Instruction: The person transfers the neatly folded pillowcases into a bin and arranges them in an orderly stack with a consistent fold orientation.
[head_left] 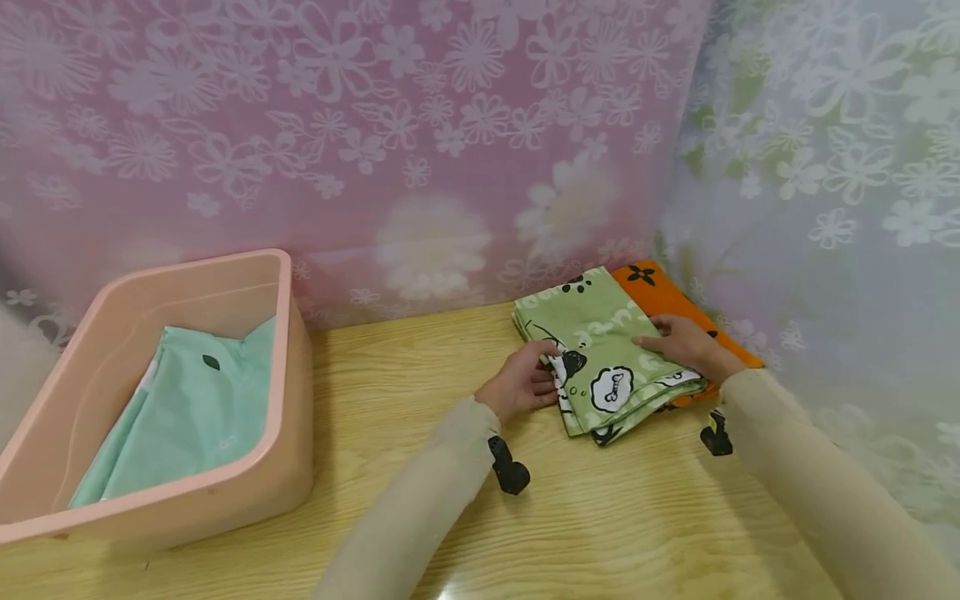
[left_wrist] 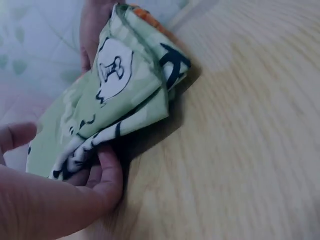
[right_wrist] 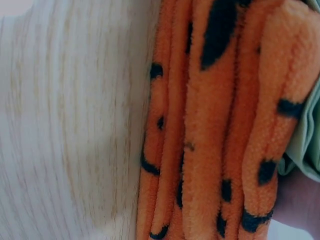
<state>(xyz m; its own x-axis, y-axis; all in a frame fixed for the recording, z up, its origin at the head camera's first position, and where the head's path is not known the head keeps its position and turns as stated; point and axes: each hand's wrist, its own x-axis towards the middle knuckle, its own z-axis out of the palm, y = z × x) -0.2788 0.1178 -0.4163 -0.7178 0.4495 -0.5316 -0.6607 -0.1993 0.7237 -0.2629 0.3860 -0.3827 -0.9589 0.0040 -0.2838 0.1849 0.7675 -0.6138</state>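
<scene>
A folded pale green cloth [head_left: 600, 333] with black and white cartoon prints lies partly over a folded orange fleecy cloth [head_left: 675, 300] with black marks. My left hand [head_left: 523, 382] grips the green cloth's left edge, thumb above and fingers curled underneath, as the left wrist view shows. On the opposite edge, my right hand [head_left: 690, 343] holds the green cloth with the thumb on top; its other fingers are partly hidden. Stacked folds of the orange cloth [right_wrist: 215, 125] fill the middle of the right wrist view, with a bit of the right hand [right_wrist: 297, 202] behind them.
At the left stands a pink plastic bin [head_left: 288, 400] with a mint green cloth [head_left: 202, 400] inside. The wooden table [head_left: 405, 400] meets a pink floral curtain [head_left: 337, 167] at the back and a pale floral curtain [head_left: 840, 208] at the right, close beside the orange cloth.
</scene>
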